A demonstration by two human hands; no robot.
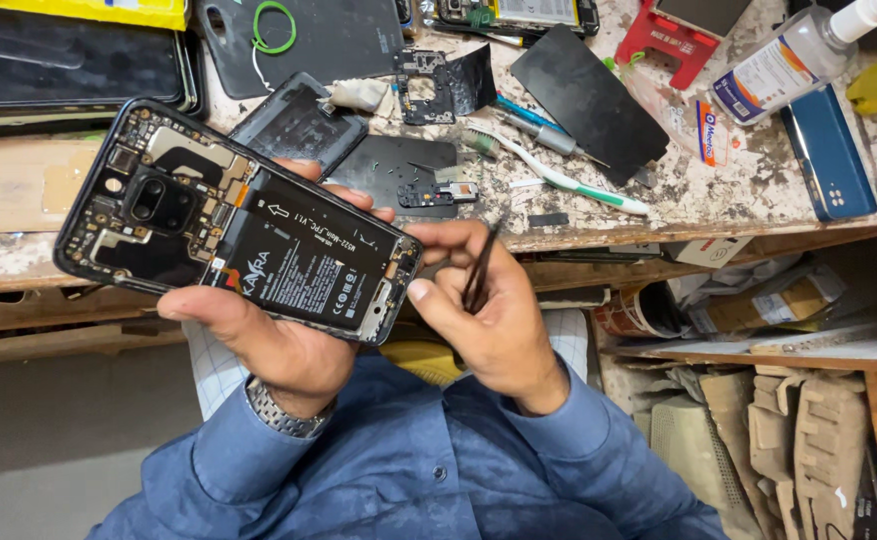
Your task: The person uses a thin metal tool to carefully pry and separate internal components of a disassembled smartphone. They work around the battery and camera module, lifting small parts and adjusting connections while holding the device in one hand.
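Gripping opened phone (239, 225), black tweezers (481, 270)

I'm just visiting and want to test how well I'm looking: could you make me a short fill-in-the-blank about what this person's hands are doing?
1. The left hand holds an opened phone with its back cover ____.
2. The right hand grips dark ____ at the phone's lower end.
3. On the workbench lies a white and green ____.

Missing words: off; tweezers; toothbrush
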